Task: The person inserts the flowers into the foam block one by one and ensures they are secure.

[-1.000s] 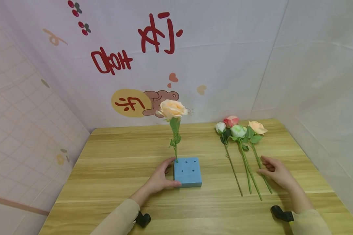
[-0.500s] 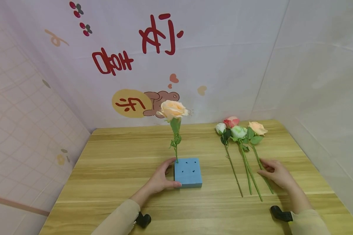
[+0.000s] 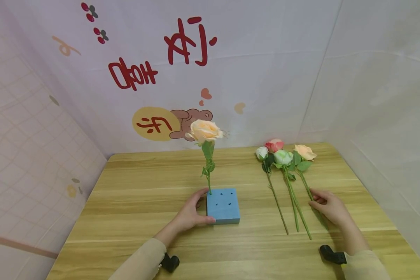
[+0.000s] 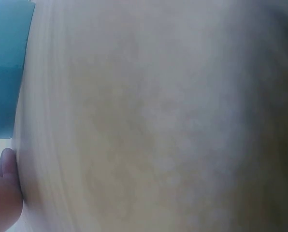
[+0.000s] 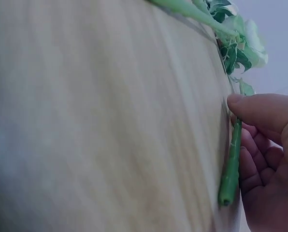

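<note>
A blue square block with several small holes in its top sits on the table. My left hand holds its left side, thumb at the front corner and fingers towards the back. In the block's back left hole a peach rose stands upright. On the right, my right hand pinches the stem of another peach rose, whose bloom lies towards the back. The right wrist view shows the thumb over the green stem and curled fingers behind it. In the left wrist view, only part of the left hand shows beside the block.
Left of the held rose lie a green-white rose, a pink rose and a white rose bud, blooms towards the back. The wooden table meets a printed cloth backdrop behind.
My right hand has closed its thumb and fingers on the peach rose's stem, and the stem's lower end has shifted slightly right. The left hand and block stay put.
</note>
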The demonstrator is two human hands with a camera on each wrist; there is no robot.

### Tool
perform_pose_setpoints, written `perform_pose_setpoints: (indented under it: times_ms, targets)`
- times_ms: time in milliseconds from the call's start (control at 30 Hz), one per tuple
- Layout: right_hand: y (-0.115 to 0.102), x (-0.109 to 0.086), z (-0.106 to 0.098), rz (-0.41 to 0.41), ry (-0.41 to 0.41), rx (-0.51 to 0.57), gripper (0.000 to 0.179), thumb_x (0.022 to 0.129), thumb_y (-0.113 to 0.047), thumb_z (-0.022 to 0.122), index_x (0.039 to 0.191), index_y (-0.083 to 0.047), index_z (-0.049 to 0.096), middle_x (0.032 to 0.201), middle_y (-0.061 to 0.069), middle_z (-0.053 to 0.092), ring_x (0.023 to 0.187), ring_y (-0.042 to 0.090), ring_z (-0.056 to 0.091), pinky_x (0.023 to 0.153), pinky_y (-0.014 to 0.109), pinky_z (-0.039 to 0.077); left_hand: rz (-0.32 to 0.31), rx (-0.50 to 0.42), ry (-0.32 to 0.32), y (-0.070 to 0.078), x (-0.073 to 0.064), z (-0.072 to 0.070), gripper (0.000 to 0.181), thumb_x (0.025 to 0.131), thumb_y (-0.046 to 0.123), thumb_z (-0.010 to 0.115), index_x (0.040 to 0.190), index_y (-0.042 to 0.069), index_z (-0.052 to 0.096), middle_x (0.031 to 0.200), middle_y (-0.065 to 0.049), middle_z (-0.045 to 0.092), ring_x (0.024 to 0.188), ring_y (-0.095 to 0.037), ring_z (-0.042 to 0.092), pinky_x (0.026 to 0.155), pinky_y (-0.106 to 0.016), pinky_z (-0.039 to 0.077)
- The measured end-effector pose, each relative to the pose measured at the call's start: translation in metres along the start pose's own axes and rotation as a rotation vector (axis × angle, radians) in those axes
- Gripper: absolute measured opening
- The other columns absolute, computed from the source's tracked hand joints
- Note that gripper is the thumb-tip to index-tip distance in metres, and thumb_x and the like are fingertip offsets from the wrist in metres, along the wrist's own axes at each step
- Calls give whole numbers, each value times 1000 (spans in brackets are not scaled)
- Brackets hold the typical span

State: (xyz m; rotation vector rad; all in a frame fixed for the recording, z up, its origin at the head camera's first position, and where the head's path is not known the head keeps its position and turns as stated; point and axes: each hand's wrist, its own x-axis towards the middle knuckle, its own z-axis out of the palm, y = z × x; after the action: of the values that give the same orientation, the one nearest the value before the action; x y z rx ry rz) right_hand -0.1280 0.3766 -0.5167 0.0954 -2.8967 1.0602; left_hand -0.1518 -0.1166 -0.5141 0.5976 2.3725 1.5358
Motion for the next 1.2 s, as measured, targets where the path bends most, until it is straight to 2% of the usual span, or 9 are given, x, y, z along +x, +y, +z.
perform_pose_setpoints:
  times_ms: [167,300,467,700,833,967,1133,1200]
  targets:
    - [-1,-1,3,14,37,2,47,91,-12,73,130,10,58,99,12,62,79,2,51,65,21,47,6,2,3,0,0,0,100,73,26,91,153,10,34,153,-14,37,136,-34,41,109,-47,38]
    - [-1,-1,2,56,40,39,47,92,-13,72,131,10,58,100,13,62,79,-1,51,64,20,47,11,-1,5,0,0,0,100,72,26,91,153,9,35,153,-15,37,136,-35,41,109,-48,38]
    - [1,0,-3,109,-2,139,49,97,-17,66,134,12,53,104,11,60,82,-5,51,65,20,49,8,4,3,-1,1,0,101,71,26,92,153,10,35,153,-13,36,137,-33,40,110,-46,38]
    - [3,1,-11,151,-81,289,53,98,-17,64,135,17,46,99,-2,63,82,-1,55,64,23,52,4,9,1,0,1,0,102,71,26,92,153,11,35,153,-12,36,136,-31,40,110,-44,38]
    - [2,0,-14,198,-130,288,57,99,-21,63,137,17,45,107,9,66,82,2,57,65,26,54,-2,10,2,0,0,0,101,71,26,92,153,11,34,153,-11,36,137,-30,40,110,-43,37]
    - [2,-1,-15,201,-163,309,57,101,-21,61,137,19,42,110,16,66,83,4,58,67,26,54,-4,11,4,0,0,0,101,71,25,92,153,11,34,153,-11,36,137,-30,40,110,-42,37]
    - [3,-4,-15,175,-163,393,55,102,-16,58,138,21,39,104,2,65,82,5,58,67,26,53,-1,12,4,0,0,0,101,71,25,92,153,11,34,154,-11,36,137,-30,40,110,-42,37]
    - [3,-6,-16,188,-156,473,49,102,-16,58,139,13,45,102,-6,61,83,6,56,68,24,52,-1,15,2,0,1,0,101,71,26,92,153,11,34,154,-11,36,137,-30,40,110,-42,37]
